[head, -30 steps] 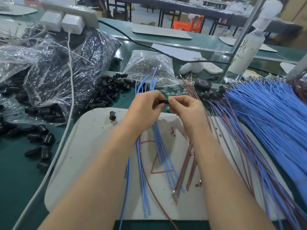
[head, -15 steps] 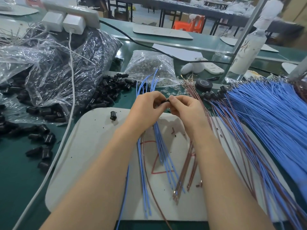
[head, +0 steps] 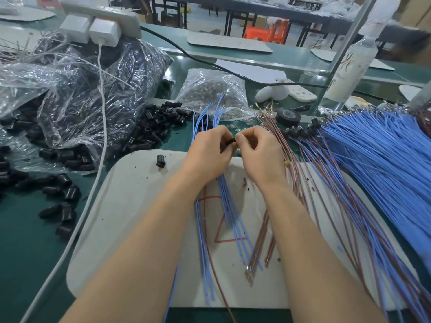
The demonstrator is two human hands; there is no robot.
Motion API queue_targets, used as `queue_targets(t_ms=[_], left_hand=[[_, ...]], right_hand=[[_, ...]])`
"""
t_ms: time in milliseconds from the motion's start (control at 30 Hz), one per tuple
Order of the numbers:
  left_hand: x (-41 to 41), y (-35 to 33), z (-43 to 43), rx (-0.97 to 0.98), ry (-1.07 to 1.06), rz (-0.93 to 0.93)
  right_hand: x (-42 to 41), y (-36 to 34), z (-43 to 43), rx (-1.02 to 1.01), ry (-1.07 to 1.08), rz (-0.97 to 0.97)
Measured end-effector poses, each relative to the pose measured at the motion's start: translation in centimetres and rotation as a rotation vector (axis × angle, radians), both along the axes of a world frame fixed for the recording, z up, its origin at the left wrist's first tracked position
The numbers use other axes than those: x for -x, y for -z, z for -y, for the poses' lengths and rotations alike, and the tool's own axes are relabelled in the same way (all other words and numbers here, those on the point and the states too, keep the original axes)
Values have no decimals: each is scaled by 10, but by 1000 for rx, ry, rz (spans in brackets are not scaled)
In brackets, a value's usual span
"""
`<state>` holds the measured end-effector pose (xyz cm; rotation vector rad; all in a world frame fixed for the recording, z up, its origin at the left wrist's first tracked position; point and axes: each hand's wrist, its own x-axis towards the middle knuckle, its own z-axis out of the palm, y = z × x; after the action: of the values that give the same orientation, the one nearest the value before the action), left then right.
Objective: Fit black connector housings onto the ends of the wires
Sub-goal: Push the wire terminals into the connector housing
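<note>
Nearest, blue wires and brown wires lie on the white mat. Above them both hands meet w/ fingers curled. The left hand has a tight grip on a black housing, and the right hand pinches its other end. One spare housing sits on the mat to the left, apart from the hands. A pile of housings lies further back on the worktop.

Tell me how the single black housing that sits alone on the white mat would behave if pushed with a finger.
The lone housing is small and looks plastic, so it is probably light and would skid easily on the white mat. Its body seems round, so it may roll; one end looks wider, so perhaps in a curve.
</note>
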<state>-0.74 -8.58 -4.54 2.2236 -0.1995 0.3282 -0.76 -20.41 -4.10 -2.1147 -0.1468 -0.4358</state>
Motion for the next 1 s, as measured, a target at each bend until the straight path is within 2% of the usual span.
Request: queue_targets(t_ms=[67,167,233,267,300,367,400,433,500,600,767,867,1000], left_hand=[[1,-1,-3,64,58,-3],[4,-6,-8,215,163,-54],[5,-8,-8,278,200,-82],[5,-8,-8,279,202,-88],[5,-8,-6,267,192,-90],[4,-5,-4,195,137,-87],[3,-3,-5,132,96,-83],[2,-2,-5,69,53,-77],[3,-2,-7,71,11,-55],[4,-6,-3,234,40,-20],[3,-4,-2,298,31,44],[4,-4,-2,317,76,70],[4,-3,-2,341,124,73]], right_hand=[[-3,-1,1,-169,-55,-149],[-3,-8,5,-638,-231,-413],[-2,-9,10,-815,-290,-505],[-2,-9,10,-815,-282,-508],[-2,-8,10,-708,-244,-467],[-2,-4,7,-287,-102,-269],[-1,-3,5,-133,-36,-132],[-2,-4,4,-71,9,-20],[-4,-5,8,-132,53,57],[-7,-7,15,-411,69,-85],[-5,-13,15,-631,-21,-167],[-1,-17,13,-624,-90,-165],[3,-17,14,-426,-149,-54]])
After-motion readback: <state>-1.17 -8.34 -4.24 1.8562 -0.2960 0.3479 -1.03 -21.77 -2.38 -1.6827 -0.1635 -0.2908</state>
